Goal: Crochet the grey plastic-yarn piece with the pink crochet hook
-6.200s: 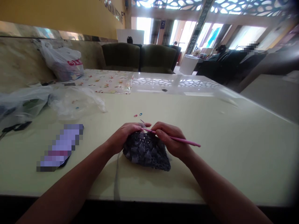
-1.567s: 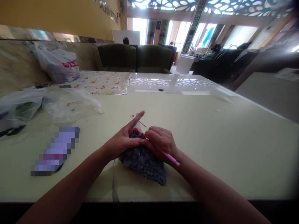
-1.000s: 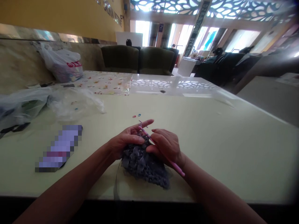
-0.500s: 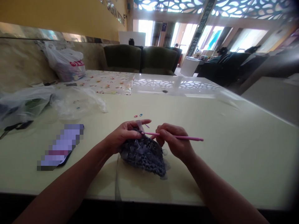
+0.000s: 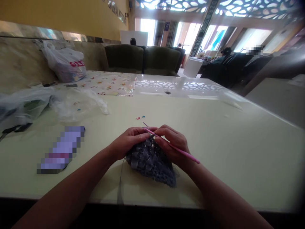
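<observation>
A dark grey crocheted piece rests on the pale table near its front edge. My left hand is closed on the piece's upper left edge. My right hand pinches a pink crochet hook, whose tip points into the top of the piece between my two hands. A grey strand runs from the piece down over the table's edge.
Two small stitch markers lie just beyond my hands. Clear plastic bags and a white shopping bag sit at the left, with a blurred flat object and scissors. Sofas stand behind the table.
My right hand has swung the hook from level to slanting down-right and closed in against my left hand. My left forefinger, stretched out before, is now curled onto the piece.
</observation>
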`<state>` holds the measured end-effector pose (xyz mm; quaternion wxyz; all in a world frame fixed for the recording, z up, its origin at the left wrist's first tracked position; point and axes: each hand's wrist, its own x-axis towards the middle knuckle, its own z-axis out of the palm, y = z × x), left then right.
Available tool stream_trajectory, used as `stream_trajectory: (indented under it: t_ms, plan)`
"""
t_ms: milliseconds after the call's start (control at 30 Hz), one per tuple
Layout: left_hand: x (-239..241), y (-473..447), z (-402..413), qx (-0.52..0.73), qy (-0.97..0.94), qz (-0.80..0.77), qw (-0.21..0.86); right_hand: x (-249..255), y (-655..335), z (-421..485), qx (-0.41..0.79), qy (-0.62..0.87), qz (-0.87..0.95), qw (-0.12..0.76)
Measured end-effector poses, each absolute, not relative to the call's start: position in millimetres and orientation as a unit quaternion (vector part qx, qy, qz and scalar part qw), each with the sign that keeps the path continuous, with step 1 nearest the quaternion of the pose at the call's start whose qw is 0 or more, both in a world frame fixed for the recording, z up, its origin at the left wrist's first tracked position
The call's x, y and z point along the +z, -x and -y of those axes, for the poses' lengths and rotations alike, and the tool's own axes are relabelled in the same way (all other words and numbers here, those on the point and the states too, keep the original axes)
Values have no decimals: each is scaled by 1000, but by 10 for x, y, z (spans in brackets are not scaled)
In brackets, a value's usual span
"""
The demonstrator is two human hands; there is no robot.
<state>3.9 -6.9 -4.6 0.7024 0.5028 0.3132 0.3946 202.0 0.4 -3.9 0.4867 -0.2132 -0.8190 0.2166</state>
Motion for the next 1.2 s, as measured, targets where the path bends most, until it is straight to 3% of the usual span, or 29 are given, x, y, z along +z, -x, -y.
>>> stream_trajectory:
  t_ms: [200, 367, 667, 900, 1000, 1100, 1200]
  plan:
    - [-14, 94, -13, 368, -561, -341, 658, -56, -2054, -76, 296, 224, 789, 490]
    - [55, 190, -61, 364, -592, -377, 612, 10, -2147, -170, 357, 219, 798, 433]
    - [96, 157, -26, 386, -633, -435, 511, 67, -2219, -225, 339, 228, 841, 355]
    - [27, 19, 42, 422, -723, -456, 302, 64, -2176, -195, 254, 248, 877, 324]
    - [-47, -55, 69, 449, -731, -452, 244, -17, -2088, -149, 156, 275, 898, 306]
    - [-108, -139, 115, 482, -686, -475, 267, -149, -1962, -83, -21, 322, 894, 312]
    - [-136, -208, 150, 518, -562, -497, 411, -251, -1862, -19, -147, 349, 860, 342]
